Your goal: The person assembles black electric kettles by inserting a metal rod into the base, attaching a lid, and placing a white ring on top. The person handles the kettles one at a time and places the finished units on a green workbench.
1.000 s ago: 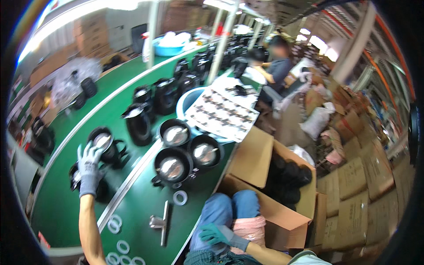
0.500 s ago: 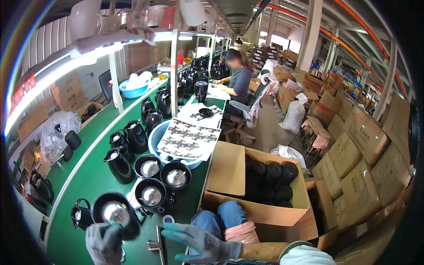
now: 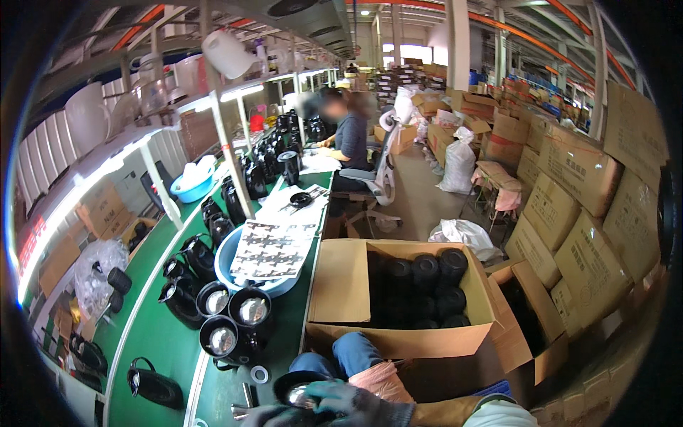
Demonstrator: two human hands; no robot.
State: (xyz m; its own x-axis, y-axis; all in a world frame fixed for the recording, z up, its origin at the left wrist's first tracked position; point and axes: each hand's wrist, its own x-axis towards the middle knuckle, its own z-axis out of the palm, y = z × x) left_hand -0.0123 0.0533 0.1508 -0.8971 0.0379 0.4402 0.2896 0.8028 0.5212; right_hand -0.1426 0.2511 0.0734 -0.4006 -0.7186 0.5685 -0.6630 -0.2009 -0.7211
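Note:
Both my hands wear grey gloves and meet at the lower edge around a black jug body (image 3: 288, 386) with a shiny metal liner. My left hand (image 3: 274, 416) is closed on its near left side, partly cut off by the frame. Fingers of my right hand (image 3: 352, 403) curl over the jug's right side and cover part of its opening. To the left of the jug stands a metal fitting (image 3: 247, 396), and a white ring (image 3: 260, 374) lies just beyond. Three open black jugs, one of them (image 3: 219, 340) nearest, are grouped on the green bench (image 3: 160, 341).
A black jug (image 3: 153, 384) lies at the bench's left, with several lidded jugs (image 3: 181, 299) farther back. Printed sheets (image 3: 274, 249) cover a blue basin (image 3: 226, 260). At right, an open carton (image 3: 398, 341) holds black cylindrical parts. A co-worker (image 3: 348, 135) sits farther along.
The black jug has moved right and nearer to me, from the bench to between my hands. My left hand moved right with it, and my right hand now touches it. The view has turned right.

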